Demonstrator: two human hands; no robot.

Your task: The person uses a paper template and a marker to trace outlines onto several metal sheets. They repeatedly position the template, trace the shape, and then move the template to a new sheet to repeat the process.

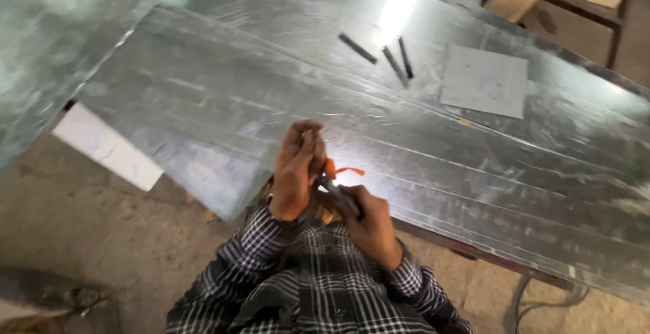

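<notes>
My left hand [296, 171] is raised in front of my chest, fingers curled together around a small item that I cannot make out. My right hand [367, 222] sits just below and to the right of it, gripping a thin dark tool [336, 192] that points up toward the left hand. A small orange piece [344, 171] shows between the two hands. Both hands hover over the near edge of a large galvanised metal sheet [420, 137] lying on the work surface. Checked sleeves cover both forearms.
Three dark metal strips [383, 53] lie on the far part of the sheet. A small square metal plate [485, 80] rests to their right. A white board [105, 148] sticks out under the sheet's left corner. Concrete floor lies below, and a wooden frame [575, 2] stands top right.
</notes>
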